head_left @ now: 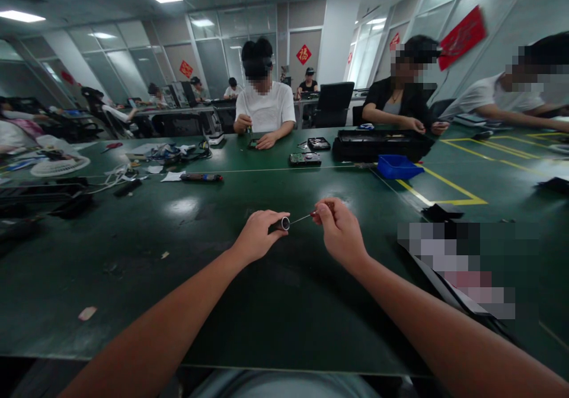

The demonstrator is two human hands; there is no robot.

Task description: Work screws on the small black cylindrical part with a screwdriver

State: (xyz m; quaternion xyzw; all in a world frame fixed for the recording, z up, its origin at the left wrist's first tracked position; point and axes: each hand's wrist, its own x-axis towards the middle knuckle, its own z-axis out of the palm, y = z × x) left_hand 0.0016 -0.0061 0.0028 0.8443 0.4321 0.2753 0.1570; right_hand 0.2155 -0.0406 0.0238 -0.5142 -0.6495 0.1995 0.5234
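Pinching a black cylinder [278, 225] between thumb and fingers, the left hand [260, 233] is holding it near the centre of the frame, its pale-rimmed end facing right and slightly toward the viewer. The cylinder is sitting out at the fingertips, thumb below and fingers above, so its rim is projecting past the grip. The right hand [341, 232], just right of centre, is closing around the red handle of a slim screwdriver [302, 217], whose metal shaft is slanting down and left toward that rim; whether the tip is touching or entering is too small to tell.

Judging by this pose, the work is under way rather than finished: both pieces are being held in position, the pale rim is showing on the cylinder, and no part is visibly coming free. How much is left inside the cylinder is not showing.

Both forearms are reaching over the green table [178, 303] from the lower corners. Beyond the hands, a hard drive [304, 159] is lying above centre, and a blue bin [399, 166] is resting at the right. A dark, stick-shaped tool [202, 177] is lying left of centre, while a co-worker in white [267, 109] is handling small parts at the upper middle.
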